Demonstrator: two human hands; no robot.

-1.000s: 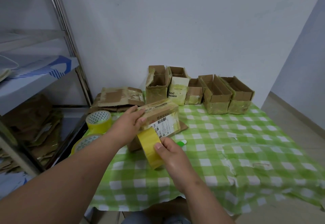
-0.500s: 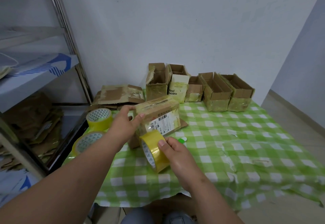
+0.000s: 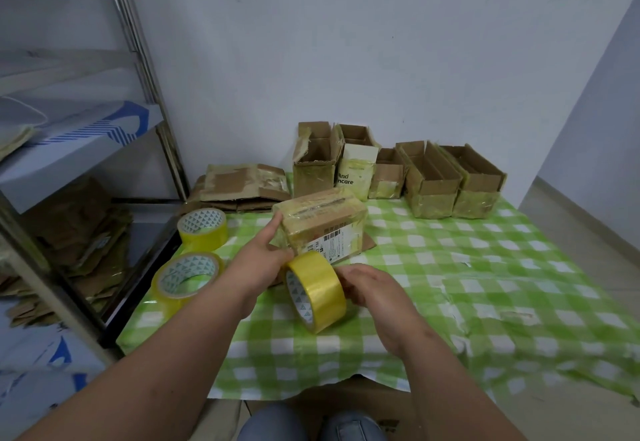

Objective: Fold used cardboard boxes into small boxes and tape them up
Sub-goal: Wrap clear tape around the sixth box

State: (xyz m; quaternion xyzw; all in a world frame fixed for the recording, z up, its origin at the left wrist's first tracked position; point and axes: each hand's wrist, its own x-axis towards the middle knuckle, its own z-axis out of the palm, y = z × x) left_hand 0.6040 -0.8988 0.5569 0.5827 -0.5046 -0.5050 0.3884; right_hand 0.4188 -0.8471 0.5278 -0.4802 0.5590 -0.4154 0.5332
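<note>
**tapefan:** Right hand (image 3: 372, 290) has the yellow tape roll (image 3: 316, 291) gripped, fingers curled over its far side. Compared with a second ago the roll has dropped lower and come toward the person, away from the box face it was pressed against. Looks to me like a strip is being drawn out, though I can't actually see the clear tape between roll and box.

**boxguy:** And the other hand?

**tapefan:** Left hand (image 3: 264, 256) steadies the small box (image 3: 323, 224), fingers stretched up its left end, thumb near the bottom corner by the roll. It has barely moved, just shifted a bit on that end.

**boxguy:** So where's the box sitting?

**tapefan:** Middle of the green checked surface (image 3: 485, 267), on a flat piece of cardboard, tilted up on one edge. Its long axis runs left to right, angling slightly away to the right; the shipping label faces the person, the taped seam faces up.

**boxguy:** Progress?

**tapefan:** My guess is it's nearly sealed, one more strip going on. Two spare tape rolls (image 3: 202, 225) sit left of it, then flattened cardboard (image 3: 242, 186), and a row of open boxes (image 3: 429, 177) along the wall.
</note>
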